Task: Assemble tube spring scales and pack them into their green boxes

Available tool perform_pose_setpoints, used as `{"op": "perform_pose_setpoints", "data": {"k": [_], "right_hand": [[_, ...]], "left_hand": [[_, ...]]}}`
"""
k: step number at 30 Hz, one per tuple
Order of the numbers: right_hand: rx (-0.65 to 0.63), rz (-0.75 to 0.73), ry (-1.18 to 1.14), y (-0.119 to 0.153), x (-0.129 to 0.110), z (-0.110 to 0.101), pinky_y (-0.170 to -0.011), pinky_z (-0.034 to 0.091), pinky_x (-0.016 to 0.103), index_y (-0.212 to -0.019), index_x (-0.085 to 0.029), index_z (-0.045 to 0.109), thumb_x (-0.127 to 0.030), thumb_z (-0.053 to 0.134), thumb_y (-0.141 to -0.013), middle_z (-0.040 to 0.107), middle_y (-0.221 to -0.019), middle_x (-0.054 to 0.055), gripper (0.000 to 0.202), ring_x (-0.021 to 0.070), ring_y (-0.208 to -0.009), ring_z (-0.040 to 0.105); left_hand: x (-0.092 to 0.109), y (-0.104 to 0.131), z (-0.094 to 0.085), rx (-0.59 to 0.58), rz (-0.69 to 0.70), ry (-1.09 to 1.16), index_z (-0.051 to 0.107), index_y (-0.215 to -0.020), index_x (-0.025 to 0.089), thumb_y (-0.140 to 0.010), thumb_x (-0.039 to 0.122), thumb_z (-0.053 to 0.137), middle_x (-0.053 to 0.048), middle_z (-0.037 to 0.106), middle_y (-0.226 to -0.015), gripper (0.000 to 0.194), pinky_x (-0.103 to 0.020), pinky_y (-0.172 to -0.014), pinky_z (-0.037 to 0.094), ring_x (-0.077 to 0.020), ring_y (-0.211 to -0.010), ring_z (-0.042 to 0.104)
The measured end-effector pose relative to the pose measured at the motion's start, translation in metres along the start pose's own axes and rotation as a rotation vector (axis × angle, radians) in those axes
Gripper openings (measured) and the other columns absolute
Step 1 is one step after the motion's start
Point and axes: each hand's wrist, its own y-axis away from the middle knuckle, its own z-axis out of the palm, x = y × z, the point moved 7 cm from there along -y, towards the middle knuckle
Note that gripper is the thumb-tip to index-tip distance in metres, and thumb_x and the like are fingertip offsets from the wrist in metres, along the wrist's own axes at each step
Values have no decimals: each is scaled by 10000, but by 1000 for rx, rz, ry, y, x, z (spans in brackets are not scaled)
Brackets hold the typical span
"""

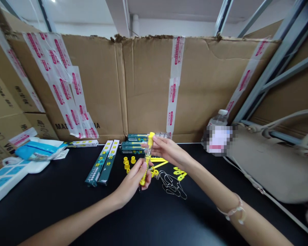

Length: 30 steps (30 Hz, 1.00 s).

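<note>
A clear-tubed spring scale (148, 153) with yellow ends is held nearly upright above the black table. Closed round its lower half is my left hand (137, 176). At the upper end, the fingers of my right hand (168, 148) pinch the yellow cap (151, 135). Beyond my hands lie yellow caps (126, 165), yellow rods (159, 162) and clear tubes (162, 135), partly hidden. Tangled metal wire hooks (172, 186) lie below my right wrist, with small yellow tabs (180, 175) to their right.
Two green-and-white printed boxes (102, 164) lie left of my hands, and more boxes (135, 145) stand behind. A cardboard wall (149, 89) closes off the back. To the right are a bottle (219, 118) and a beige bag (269, 167); a blue packet (39, 150) lies left.
</note>
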Motion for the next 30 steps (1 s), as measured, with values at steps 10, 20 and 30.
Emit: {"op": "perform_pose_setpoints", "data": {"k": [10,20,30], "right_hand": [[-59,-17,5,35,26,17,-842,577,350,-1064,-167,719,-426,730,-827,755,-945,45,351,186,-879,718],[222,-87,-220,40,13,-15,-825,595,435,-1050,-227,583,-498,671,-859,767,-985,62,343,226,-797,766],[323,-71,-235,44,10,-28,-712,634,395,-1020,-227,556,-535,676,-844,771,-884,51,375,206,-675,759]], "left_hand": [[13,8,4,39,65,-241,430,-1344,191,-971,603,389,42,540,-722,558,-219,-494,347,-94,-512,510],[58,4,-28,226,255,-429,538,-1291,209,-948,328,545,-106,678,-1212,363,-371,-983,454,-217,-1132,626],[128,-31,-21,374,538,-471,708,-920,201,-894,218,551,-62,686,-944,160,-393,-921,461,-221,-932,615]]}}
